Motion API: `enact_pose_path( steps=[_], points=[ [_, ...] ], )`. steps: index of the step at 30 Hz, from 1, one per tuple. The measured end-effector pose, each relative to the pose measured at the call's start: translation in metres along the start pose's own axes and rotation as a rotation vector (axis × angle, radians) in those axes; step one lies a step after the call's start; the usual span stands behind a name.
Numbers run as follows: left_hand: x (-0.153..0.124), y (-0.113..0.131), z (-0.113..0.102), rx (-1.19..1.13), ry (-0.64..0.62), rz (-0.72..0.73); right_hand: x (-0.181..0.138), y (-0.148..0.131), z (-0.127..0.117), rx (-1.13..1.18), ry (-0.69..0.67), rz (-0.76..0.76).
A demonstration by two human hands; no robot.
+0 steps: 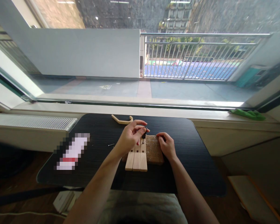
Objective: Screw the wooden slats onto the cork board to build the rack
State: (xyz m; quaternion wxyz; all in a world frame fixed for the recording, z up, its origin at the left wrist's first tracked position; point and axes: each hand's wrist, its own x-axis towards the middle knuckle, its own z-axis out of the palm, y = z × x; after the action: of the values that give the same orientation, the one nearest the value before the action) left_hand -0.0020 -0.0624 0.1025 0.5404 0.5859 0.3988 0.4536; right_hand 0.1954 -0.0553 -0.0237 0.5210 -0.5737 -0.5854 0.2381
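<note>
My left hand (132,135) is closed in a pinch on a small black tool (144,133), held upright. Its thin lower end points down at the pale wooden slats (136,161); I cannot tell whether it touches them. Several dark round holes show in the slats, which lie side by side over a brown speckled block (155,151). At the block's far right corner is my right hand (167,144), its fingers curled against the edge. What lies under those fingers, if anything, is hidden.
On the black table (189,174) a curved wooden piece (121,121) lies at the back, and a small metal pin or screw (111,144) left of the slats. A pixelated pink-white item (74,151) sits further left. A green cloth (248,114) rests on the windowsill.
</note>
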Motion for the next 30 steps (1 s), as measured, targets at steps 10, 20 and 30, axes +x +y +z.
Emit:
enact_pose_path(
  steps=[10,20,30],
  points=[
    [-0.004,-0.006,0.007,0.107,0.113,0.091,0.0,0.0,0.0,-0.008,0.002,-0.006],
    [-0.001,-0.01,0.008,0.136,0.099,0.054,0.0,-0.002,-0.001,-0.009,0.002,-0.008],
    [-0.001,-0.007,0.005,0.123,0.072,0.045,0.0,-0.002,0.0,-0.009,0.004,-0.007]
  ],
)
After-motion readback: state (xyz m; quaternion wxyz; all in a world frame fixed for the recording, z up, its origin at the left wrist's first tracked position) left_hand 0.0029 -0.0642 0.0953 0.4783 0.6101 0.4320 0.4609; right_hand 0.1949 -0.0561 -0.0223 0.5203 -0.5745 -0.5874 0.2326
